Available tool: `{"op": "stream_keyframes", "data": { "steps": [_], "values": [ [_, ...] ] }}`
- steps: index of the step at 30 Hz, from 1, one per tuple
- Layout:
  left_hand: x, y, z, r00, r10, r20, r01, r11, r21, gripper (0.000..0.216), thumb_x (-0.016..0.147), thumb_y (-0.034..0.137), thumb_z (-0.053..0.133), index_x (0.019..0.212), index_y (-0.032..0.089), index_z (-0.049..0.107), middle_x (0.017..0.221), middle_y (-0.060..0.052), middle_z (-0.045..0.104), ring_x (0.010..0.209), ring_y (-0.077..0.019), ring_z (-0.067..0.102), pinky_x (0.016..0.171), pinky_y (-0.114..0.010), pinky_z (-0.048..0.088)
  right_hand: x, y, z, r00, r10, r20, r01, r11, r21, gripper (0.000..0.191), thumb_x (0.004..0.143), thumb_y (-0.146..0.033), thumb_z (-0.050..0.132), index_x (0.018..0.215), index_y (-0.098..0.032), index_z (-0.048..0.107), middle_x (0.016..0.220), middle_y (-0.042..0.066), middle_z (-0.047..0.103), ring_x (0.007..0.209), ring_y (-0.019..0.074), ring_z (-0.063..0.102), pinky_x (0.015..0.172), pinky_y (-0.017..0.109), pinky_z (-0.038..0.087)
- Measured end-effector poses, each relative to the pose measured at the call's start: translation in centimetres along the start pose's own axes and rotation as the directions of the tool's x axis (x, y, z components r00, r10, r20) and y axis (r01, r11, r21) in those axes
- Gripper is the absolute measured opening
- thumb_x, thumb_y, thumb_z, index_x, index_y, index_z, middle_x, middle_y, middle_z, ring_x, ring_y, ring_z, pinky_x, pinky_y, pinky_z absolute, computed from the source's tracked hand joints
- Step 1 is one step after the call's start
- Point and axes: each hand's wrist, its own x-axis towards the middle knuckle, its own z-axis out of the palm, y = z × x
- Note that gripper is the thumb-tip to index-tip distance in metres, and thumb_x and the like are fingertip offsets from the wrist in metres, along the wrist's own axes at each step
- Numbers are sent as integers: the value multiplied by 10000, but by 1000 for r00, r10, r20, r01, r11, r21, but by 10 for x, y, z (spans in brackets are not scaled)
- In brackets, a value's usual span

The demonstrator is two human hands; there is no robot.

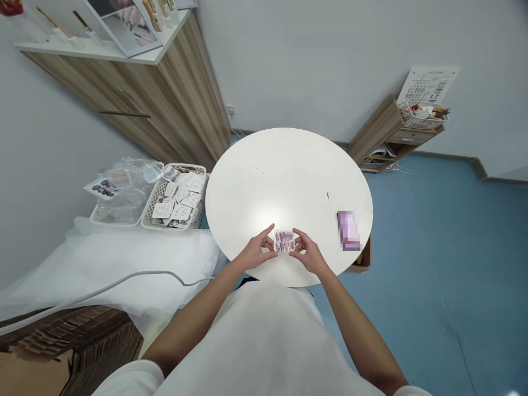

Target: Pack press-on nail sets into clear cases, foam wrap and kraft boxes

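Observation:
A small card of press-on nails point(284, 241), purple and pale gold in two rows, is held near the front edge of the round white table point(289, 170). My left hand point(258, 250) grips its left edge between thumb and fingers. On the opposite edge, my right hand point(308, 251) pinches it the same way. The nails face up toward me. Whether the card touches the tabletop I cannot tell.
A blurred pink-purple item point(348, 230) lies at the table's right. Left of the table stand a white basket of cards point(201, 204) and another with clear plastic packs point(119, 198). An open cardboard box point(363, 264) sits below the right edge. A wooden cabinet point(165, 99) is behind left.

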Motion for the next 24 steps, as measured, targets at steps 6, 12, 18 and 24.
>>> {"op": "stream_keyframes", "data": {
  "steps": [6,12,18,24],
  "values": [
    [10,-4,12,998,31,-47,-20,976,216,674,711,271,598,1313,262,295,758,40,537,722,-103,532,804,-309,433,10,6,-14,998,-38,58,44,994,-98,651,688,-282,593,1285,-297,331,865,0,500,678,101,511,735,315,451],
    [9,-9,8,997,19,-69,5,946,325,668,722,292,593,1316,262,289,801,22,539,747,-118,521,755,-292,440,24,11,-21,982,-64,176,92,984,-153,614,723,-267,553,1293,-301,328,878,4,554,730,113,542,793,340,436],
    [3,-21,-15,995,16,-101,25,920,392,705,707,281,613,1322,266,271,841,9,519,738,-124,503,717,-292,438,43,9,3,979,-47,198,87,977,-196,604,718,-267,560,1280,-308,343,884,3,579,706,113,553,753,326,455],
    [2,-43,-64,988,21,-150,48,898,437,684,720,243,586,1324,266,266,857,-6,464,713,-127,485,682,-286,442,73,-1,56,984,-39,173,82,966,-246,605,727,-251,554,1281,-312,318,927,10,576,713,120,547,722,325,460]
  ]
}}
